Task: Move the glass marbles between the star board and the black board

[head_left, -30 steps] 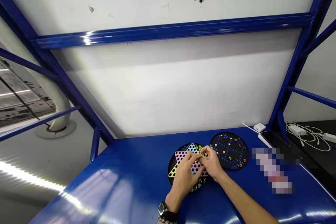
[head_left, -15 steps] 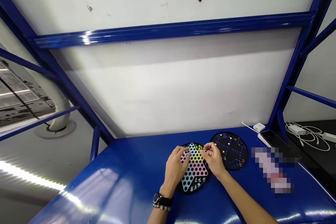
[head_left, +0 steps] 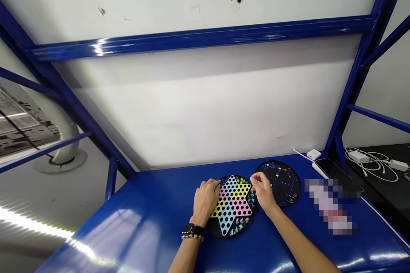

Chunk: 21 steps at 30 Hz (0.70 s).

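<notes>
A round black Chinese checkers board (head_left: 236, 208) with a star of blue, yellow and pink points lies on the blue table. Glass marbles sit in troughs around its rim: yellow-green at the top, teal at the right, clear at the lower right. My left hand (head_left: 206, 199) rests over the board's upper left rim, fingers bent and drawn together by dark blue marbles; what its tips hold is hidden. Just off the upper right rim, my right hand (head_left: 263, 190) has thumb and forefinger pinched together. Anything between them is too small to make out.
Behind my right hand lies a second round black game board (head_left: 290, 185) with scattered marbles. Further right are a phone (head_left: 335, 170), a white adapter (head_left: 314, 155), a blurred pinkish object (head_left: 329, 209) and cables (head_left: 373, 160). A blue metal frame (head_left: 205, 39) stands against the white wall.
My left hand has drawn back leftwards from the star to the board's rim. My right hand has moved off the yellow point to beyond the right rim. The view has shifted slightly.
</notes>
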{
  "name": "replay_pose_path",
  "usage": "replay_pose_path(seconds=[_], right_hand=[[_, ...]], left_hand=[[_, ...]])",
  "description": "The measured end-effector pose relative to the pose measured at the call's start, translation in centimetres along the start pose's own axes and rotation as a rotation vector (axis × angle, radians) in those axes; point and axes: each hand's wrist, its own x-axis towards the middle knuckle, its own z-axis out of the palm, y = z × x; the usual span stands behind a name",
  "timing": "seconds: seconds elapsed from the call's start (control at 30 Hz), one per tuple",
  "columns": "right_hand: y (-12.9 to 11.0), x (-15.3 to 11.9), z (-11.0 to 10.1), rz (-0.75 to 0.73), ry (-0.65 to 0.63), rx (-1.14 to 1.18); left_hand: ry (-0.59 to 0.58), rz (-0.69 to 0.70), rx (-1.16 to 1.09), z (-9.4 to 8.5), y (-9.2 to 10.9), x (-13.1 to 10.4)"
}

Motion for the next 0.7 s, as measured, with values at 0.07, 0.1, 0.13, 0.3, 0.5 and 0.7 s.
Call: replay_pose_path(seconds=[0.07,0.1,0.13,0.3,0.5,0.7], right_hand=[[0.1,-0.1,0.1,-0.012,-0.015,-0.026],[0.2,-0.2,0.1,-0.019,-0.019,-0.052],[0.3,-0.2,0.2,-0.03,-0.019,-0.086],[-0.1,0.0,-0.4,-0.191,0.039,-0.379],[-1.0,2.4,-6.2,-0.291,0.274,-0.977],[-0.6,4.0,-11.5,0.066,0.291,-1.262]], left_hand=[[-0.065,0.022,0.082,-0.3,0.7,-0.1],[-0.09,0.032,0.117,-0.5,1.0,-0.2],[-0.105,0.038,0.143,-0.6,1.3,-0.3],[-0.072,-0.002,0.113,-0.5,1.7,-1.2],[-0.047,-0.093,-0.023,0.5,1.1,-2.0],[-0.069,-0.158,-0.08,1.1,1.0,-2.4]])
